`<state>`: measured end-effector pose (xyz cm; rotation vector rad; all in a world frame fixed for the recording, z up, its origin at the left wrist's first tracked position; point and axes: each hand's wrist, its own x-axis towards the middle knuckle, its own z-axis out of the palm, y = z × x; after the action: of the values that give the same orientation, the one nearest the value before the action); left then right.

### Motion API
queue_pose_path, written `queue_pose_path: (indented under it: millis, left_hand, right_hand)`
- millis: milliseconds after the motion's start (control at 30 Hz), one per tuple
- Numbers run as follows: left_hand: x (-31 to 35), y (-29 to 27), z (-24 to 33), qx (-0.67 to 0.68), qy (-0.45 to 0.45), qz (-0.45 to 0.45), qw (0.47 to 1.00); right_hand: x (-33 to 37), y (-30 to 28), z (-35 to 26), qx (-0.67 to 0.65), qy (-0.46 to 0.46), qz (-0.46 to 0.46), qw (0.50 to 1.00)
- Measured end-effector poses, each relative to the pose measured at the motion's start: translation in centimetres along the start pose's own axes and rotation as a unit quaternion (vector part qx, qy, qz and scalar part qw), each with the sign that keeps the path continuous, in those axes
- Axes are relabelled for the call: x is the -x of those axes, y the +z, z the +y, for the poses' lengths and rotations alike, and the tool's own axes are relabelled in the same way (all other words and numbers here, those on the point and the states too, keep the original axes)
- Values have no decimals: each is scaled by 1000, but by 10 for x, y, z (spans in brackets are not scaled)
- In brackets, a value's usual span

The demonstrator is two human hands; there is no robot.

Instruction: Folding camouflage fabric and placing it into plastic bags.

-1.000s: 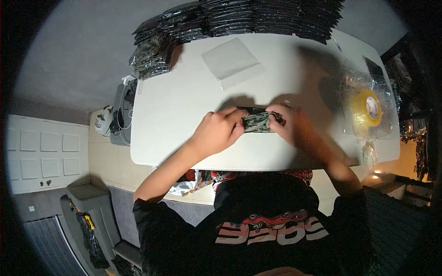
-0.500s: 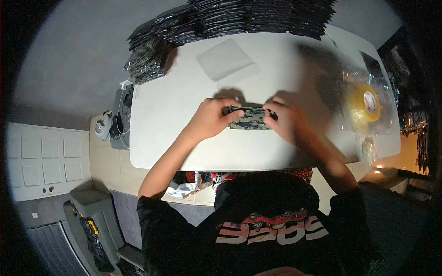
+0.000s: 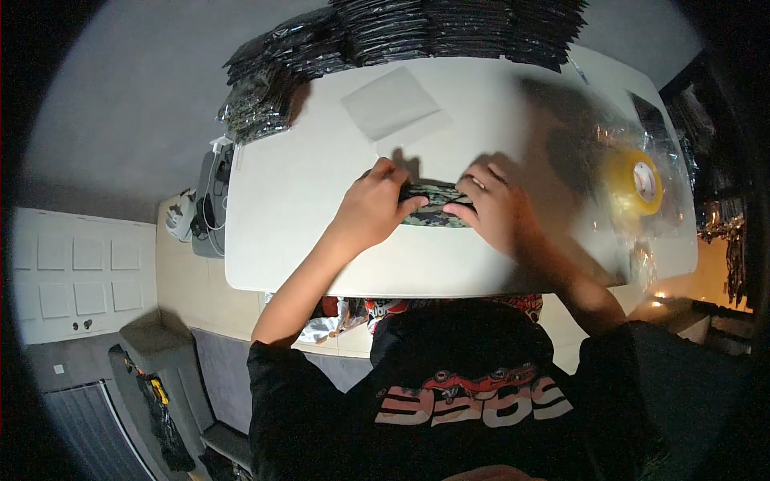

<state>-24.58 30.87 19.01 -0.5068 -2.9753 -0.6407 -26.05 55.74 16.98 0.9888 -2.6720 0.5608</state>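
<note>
A small camouflage-patterned piece in green, black and grey (image 3: 437,217) lies at the table's near middle, long side across. It looks like a folded cloth or pouch; which of these I cannot tell. My left hand (image 3: 370,204) is closed on its left end, thumb on top and fingers bent over the far side. Across from it, my right hand (image 3: 499,207) has its thumb on the right end, with the fingers curled above the far edge. Between the thumbs, a dark line crosses the piece. Both palms hide its ends.
Beyond my hands a clear plastic sleeve (image 3: 395,104) lies flat on the white table (image 3: 297,200). Stacks of black plastic packets (image 3: 449,32) line the back edge, with more packets (image 3: 258,104) at the left. A yellow tape roll (image 3: 639,183) rests on clear film at the right.
My fingers have shifted on the camouflage piece: the right fingers rose and spread a little, and both thumbs moved inward. A dark line now shows across its face.
</note>
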Motion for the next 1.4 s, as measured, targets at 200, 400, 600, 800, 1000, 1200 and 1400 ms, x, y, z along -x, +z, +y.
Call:
queue_pose_path:
  millis: [200,400,600,800,1000,1200,1400]
  left_hand:
    - [-5,-7,-7,72,24,-32,997]
    - [-6,-19,1,159,-37,-73,984]
    - [-11,-15,9,356,-62,-61,931]
    - [-39,-24,30,288,63,22,955]
    - [-62,-9,30,342,113,72,930]
    - [-52,22,15,506,32,-3,862]
    - [-52,10,15,381,91,30,919]
  right_hand:
    - [-22,3,-4,-113,-80,-37,990]
    - [-22,12,-6,14,-134,-59,989]
    - [-21,16,4,-255,-56,-32,965]
    - [-27,-21,12,-325,11,-121,938]
    - [-31,-25,23,-275,10,-56,960]
    - [-31,-26,32,-161,-13,-122,979]
    - [-30,-19,33,-166,16,-148,975]
